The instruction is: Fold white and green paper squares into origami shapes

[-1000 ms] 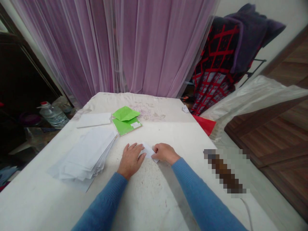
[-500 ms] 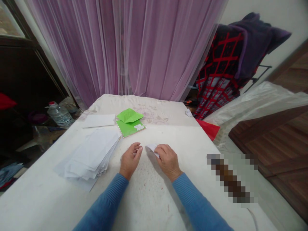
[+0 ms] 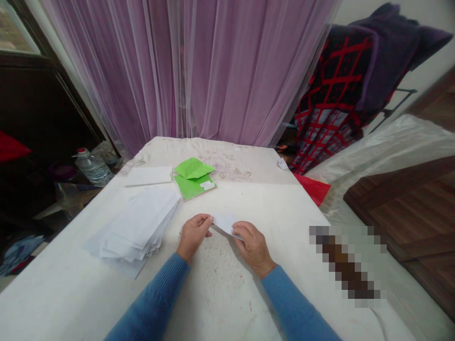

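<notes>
A small piece of white paper (image 3: 223, 222) is stretched between my two hands, a little above the table. My left hand (image 3: 195, 233) pinches its left end between thumb and fingers. At the other end, my right hand (image 3: 251, 242) grips the paper with thumb and fingertips. Left of my left hand lies a loose stack of white paper sheets (image 3: 138, 222). Beyond my hands a green pack of paper (image 3: 192, 188) with a white label lies flat, and a creased green sheet (image 3: 194, 168) rests partly over it.
The table has a white cloth (image 3: 213, 303). A flat white pad (image 3: 149, 175) lies behind the stack. A small crumpled paper (image 3: 282, 164) sits at the far right edge. Purple curtains (image 3: 227, 71) hang behind. A plastic bottle (image 3: 93, 166) stands left of the table.
My left hand has closed on the left end of the white paper, which it was apart from before. The paper now lies straighter between both hands. The view has shifted slightly.
</notes>
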Tool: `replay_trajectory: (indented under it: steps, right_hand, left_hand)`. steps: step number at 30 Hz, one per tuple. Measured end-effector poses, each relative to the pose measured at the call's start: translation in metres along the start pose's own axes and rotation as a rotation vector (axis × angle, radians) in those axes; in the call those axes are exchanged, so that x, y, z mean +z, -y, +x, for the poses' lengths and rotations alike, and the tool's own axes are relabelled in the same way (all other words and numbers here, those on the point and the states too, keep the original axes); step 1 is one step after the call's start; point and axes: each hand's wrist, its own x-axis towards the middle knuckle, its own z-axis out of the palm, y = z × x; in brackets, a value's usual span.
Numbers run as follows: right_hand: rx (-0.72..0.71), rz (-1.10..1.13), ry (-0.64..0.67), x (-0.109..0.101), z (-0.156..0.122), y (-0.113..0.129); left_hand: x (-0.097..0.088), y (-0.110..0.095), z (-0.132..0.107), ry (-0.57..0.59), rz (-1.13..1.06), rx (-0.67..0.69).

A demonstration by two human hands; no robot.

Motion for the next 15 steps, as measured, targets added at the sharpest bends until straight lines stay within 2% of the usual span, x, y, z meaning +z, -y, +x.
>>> replay_trajectory:
  steps: [2,4,7,9,11,15]
  right_hand:
    - [0.008,-0.01,0.076,-0.001,0.001,0.002]
    - [0.034,-0.021,0.15,-0.002,0.002,0.005]
    - [0.064,-0.013,0.227,-0.001,0.003,0.008]
    - [0.076,0.007,0.248,-0.001,0.003,0.009]
    - [0.087,0.025,0.255,0.0,0.002,0.009]
    - [0.1,0.054,0.244,0.0,0.0,0.006]
  left_hand:
    - [-0.002,0.004,0.001,-0.009,0.096,0.045]
    - [-0.006,0.005,-0.001,-0.02,0.302,0.135]
    - [-0.011,0.003,-0.006,-0.061,0.68,0.334]
    - [-0.014,0.001,-0.008,-0.093,0.849,0.468]
    - [-0.017,0.002,-0.007,-0.093,0.936,0.563]
    - [-0.021,0.005,-0.003,-0.035,0.997,0.604]
